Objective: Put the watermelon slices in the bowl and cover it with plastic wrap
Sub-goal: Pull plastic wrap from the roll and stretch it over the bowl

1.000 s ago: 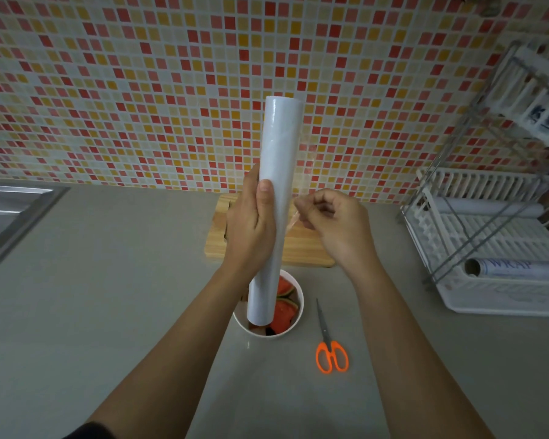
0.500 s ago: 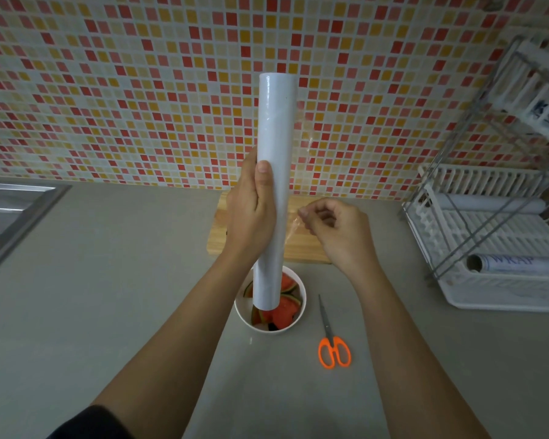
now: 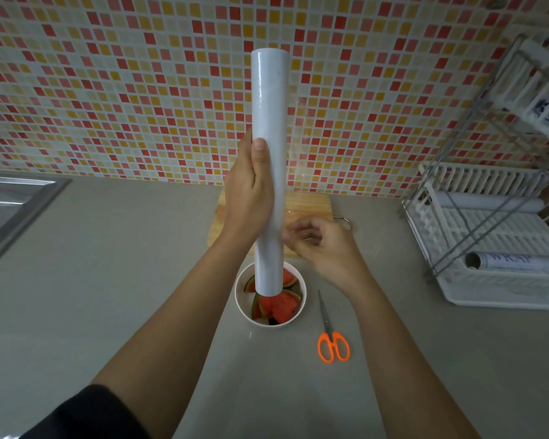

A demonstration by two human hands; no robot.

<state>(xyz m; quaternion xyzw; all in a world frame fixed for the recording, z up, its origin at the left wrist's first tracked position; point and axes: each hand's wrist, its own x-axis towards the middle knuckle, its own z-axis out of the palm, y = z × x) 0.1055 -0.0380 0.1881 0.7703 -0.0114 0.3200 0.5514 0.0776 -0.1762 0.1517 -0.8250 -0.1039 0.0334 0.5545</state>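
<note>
A white roll of plastic wrap (image 3: 269, 128) stands upright in the air, gripped around its middle by my left hand (image 3: 249, 198). Its lower end hangs over a white bowl (image 3: 301, 307) on the counter. Red watermelon slices (image 3: 277, 307) with green rind lie inside the bowl. My right hand (image 3: 322, 245) is just right of the roll's lower part, fingers pinched on the thin clear edge of the film. A faint sheet of film stretches between roll and fingers.
Orange-handled scissors (image 3: 330, 337) lie right of the bowl. A wooden cutting board (image 3: 311, 205) sits behind my hands against the mosaic wall. A white dish rack (image 3: 488, 280) with other rolls stands at the right. A steel sink (image 3: 10, 204) is at the far left.
The roll has risen slightly, uncovering more of the bowl. My right hand has dropped lower along the roll, still pinching the film edge.
</note>
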